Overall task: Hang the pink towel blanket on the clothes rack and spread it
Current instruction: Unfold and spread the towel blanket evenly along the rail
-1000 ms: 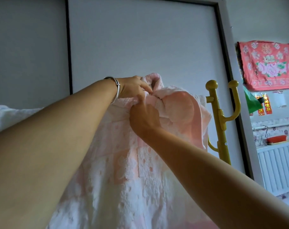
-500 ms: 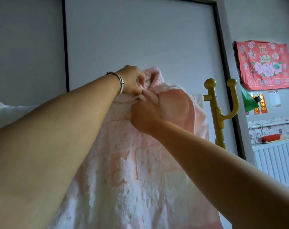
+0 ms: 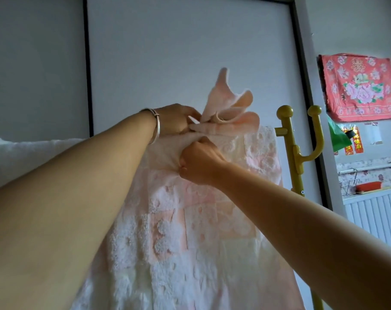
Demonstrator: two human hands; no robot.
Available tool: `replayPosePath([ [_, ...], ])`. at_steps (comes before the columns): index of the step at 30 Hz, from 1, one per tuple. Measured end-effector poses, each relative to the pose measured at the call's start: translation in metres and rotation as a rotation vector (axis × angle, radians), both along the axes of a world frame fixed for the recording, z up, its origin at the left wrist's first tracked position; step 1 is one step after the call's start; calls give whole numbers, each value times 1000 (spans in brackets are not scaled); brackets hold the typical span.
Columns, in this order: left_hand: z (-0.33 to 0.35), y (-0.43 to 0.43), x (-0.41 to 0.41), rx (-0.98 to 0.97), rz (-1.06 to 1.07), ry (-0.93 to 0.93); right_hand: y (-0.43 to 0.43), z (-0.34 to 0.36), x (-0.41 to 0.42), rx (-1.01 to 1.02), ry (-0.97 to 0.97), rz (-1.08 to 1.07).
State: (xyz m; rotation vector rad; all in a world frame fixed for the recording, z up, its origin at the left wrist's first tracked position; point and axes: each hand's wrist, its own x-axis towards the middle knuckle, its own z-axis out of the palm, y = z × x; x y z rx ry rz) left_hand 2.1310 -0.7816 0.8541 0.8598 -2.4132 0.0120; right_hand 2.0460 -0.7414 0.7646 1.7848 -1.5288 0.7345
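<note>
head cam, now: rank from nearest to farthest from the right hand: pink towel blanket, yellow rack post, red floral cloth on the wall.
From the right hand, as the head view shows it:
1. pink towel blanket: in its grip, bunched at the top, also held by the left hand.
2. yellow rack post: to its right, just past the blanket's edge.
3. red floral cloth: far right, up on the wall behind.

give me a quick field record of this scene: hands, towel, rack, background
left hand: shut on towel top, bracelet on wrist
right hand: shut on towel just below
towel: pink, hanging down, top bunched with a flap sticking up
rack: yellow, knobbed hooks bare at right of towel
background: red floral cloth on wall, white radiator lower right
</note>
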Motion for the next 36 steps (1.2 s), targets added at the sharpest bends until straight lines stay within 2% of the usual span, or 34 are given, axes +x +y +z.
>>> replayPosePath([
  [1,-2,5,-1,134,-73,-1,1,0,0,14,17,-12],
  [2,-1,7,-2,167,-72,-21,2,0,1,19,34,-15],
  [5,1,3,-5,-122,104,-49,5,1,-1,8,75,-28],
  [9,-4,-1,-12,-261,222,133,7,3,-3,49,96,-27],
  [16,-5,4,4,-183,166,16,4,-2,-5,102,135,-38],
  [21,-12,6,23,-158,96,48,-2,-14,-3,176,145,-77],
  [26,-20,2,28,-244,88,131,-5,-13,-1,206,168,-131],
  [32,-21,7,26,-381,114,117,-8,-13,-2,183,138,-113],
  [36,-25,7,25,-413,109,144,-13,-11,-6,86,-1,-36],
])
